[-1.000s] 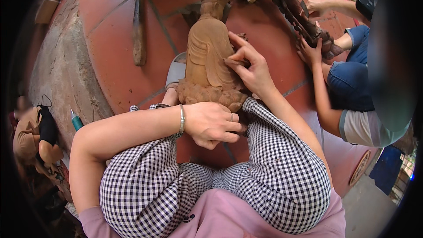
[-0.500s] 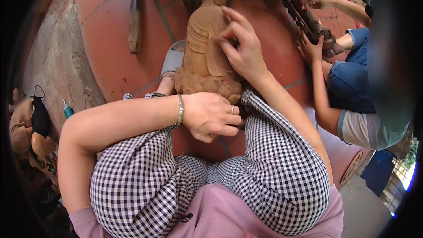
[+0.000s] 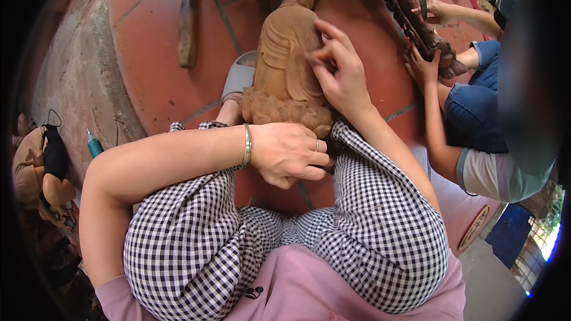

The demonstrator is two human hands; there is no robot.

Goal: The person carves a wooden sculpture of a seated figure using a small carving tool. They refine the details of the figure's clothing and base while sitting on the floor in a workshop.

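A carved wooden statue (image 3: 279, 53) of a robed figure on a lotus-like base lies between my legs, its near end at my knees. My left hand (image 3: 289, 154) is closed at the near end of the base, knuckles up, with the fingertips hidden. My right hand (image 3: 345, 74) rests against the figure's right side. Its index finger reaches toward the shoulder while the thumb and other fingers pinch together; whatever lies between them, if anything, is too small to make out.
On the red tile floor at the upper left lies a wooden-handled tool (image 3: 187, 41). A person (image 3: 470, 107) at the right handles a dark gnarled wood carving (image 3: 410, 18). A stone slab (image 3: 83, 77) with a teal-handled pointed tool (image 3: 94, 144) stands left; another person (image 3: 44, 166) sits beyond.
The statue and my hands sit slightly further right in the picture, as does the floor around them. My right hand has shifted slightly toward the statue's right edge. My left hand keeps its place at the base.
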